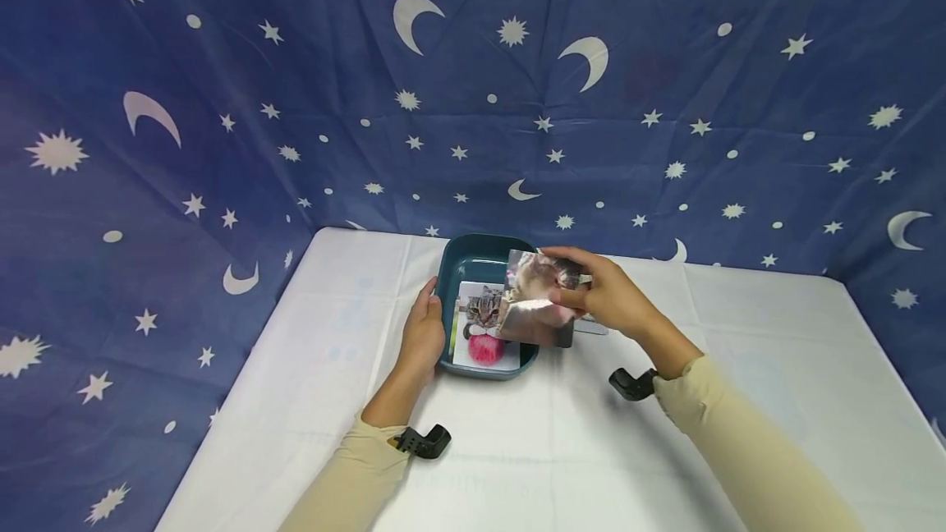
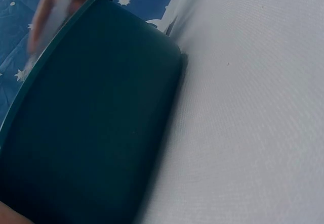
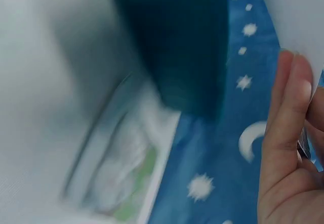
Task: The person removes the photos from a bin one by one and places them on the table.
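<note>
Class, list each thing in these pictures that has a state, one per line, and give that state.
Teal tray: upright on the table, a photo inside.
Cat photo: lying flat in the tray.
Glossy photo: lifted, tilted over the tray.
Left hand: resting against the tray's side.
Right hand: pinching the glossy photo.

Head view — high, facing forward and down across the worktop (image 1: pixel 562 450); both wrist views — close, low, sharing the teal tray (image 1: pixel 473 257).
</note>
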